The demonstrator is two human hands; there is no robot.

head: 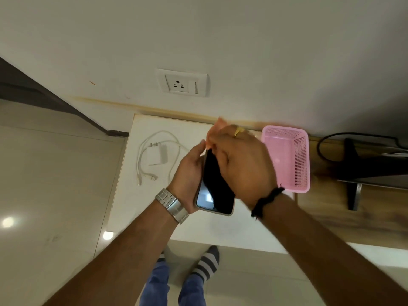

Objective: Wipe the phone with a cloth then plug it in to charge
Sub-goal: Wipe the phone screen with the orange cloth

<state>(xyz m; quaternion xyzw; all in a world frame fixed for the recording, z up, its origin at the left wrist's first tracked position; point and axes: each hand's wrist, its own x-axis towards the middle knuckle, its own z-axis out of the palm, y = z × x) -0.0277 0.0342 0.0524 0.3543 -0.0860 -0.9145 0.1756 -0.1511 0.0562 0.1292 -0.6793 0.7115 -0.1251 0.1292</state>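
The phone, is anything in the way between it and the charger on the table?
Nothing visible. The phone is held in the left hand, and the charger lies just beyond that hand on bare white table.

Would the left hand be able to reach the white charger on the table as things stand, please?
Probably not yet: the left hand is holding the phone. The path to the white charger looks clear, though, so once freed it likely could.

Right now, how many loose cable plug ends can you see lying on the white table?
2. One plug end lies nearer the phone; the other plug end lies beside it, toward the table edge. Both sit below the white charger. More could be hidden behind the hands.
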